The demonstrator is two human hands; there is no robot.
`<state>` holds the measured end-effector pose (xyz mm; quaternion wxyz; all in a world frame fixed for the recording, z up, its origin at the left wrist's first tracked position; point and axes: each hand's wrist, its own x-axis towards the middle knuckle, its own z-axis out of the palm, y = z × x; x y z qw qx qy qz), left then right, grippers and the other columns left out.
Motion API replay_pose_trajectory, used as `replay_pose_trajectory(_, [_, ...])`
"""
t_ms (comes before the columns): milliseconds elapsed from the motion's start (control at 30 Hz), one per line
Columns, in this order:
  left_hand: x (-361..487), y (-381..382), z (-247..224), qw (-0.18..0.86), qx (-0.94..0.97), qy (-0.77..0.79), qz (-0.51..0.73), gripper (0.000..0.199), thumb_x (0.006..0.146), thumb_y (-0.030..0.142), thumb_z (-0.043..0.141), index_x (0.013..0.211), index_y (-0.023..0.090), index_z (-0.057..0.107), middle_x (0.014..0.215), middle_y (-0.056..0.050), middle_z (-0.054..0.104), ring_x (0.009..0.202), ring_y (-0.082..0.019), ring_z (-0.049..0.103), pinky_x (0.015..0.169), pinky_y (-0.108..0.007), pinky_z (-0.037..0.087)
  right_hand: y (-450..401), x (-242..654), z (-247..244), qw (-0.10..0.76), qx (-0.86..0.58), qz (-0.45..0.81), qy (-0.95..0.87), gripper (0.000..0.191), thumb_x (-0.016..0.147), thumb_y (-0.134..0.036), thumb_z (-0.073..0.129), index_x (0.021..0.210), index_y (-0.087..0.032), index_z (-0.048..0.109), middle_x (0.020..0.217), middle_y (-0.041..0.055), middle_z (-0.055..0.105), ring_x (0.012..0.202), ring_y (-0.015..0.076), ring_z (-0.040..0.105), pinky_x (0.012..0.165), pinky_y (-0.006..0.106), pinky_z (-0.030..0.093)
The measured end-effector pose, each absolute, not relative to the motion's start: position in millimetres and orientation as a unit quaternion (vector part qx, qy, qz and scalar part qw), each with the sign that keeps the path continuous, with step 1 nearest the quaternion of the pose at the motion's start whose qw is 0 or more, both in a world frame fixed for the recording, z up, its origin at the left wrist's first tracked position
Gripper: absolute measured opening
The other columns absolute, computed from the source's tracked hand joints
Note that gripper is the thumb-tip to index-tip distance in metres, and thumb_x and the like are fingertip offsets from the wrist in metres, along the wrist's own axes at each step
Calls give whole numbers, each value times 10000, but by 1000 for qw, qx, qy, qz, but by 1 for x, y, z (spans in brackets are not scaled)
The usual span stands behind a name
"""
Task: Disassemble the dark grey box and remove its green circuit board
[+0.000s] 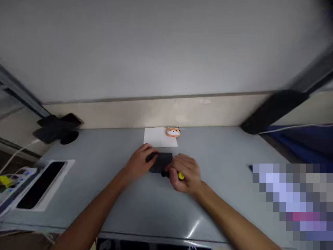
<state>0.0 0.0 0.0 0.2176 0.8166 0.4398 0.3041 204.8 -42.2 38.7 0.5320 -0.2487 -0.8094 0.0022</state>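
Note:
At the middle of the grey table, my left hand (140, 161) is closed on the left side of a dark, flat, box-like object (163, 159). My right hand (184, 172) is wrapped round a tool (181, 176) with a black and yellow handle, beside the object's right side. The tool's black part points left, low in front of the object; its tip is blurred. Behind the hands lies a white paper sheet (154, 136), and on its right part rests an orange and white animal-face case (173, 132).
A black phone (41, 185) on a white sheet lies at the left, near a power strip (19, 184) with cables. A dark stand (57, 126) is at the back left. At the back right, a dark post (273, 111) meets the table (221, 149); a pixelated patch covers the right.

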Motion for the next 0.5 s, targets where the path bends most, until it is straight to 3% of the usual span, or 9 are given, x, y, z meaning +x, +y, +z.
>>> replay_pose_trajectory(500, [-2, -2, 3, 215, 821, 422, 319, 188, 1013, 243, 561, 1146, 258, 693, 1117, -29, 630, 1037, -168, 637, 961, -333, 528, -46, 200, 41, 526, -234, 18, -817, 233, 860, -72, 470, 710, -226, 560, 550, -6, 584, 489, 136, 445, 508, 317, 339])
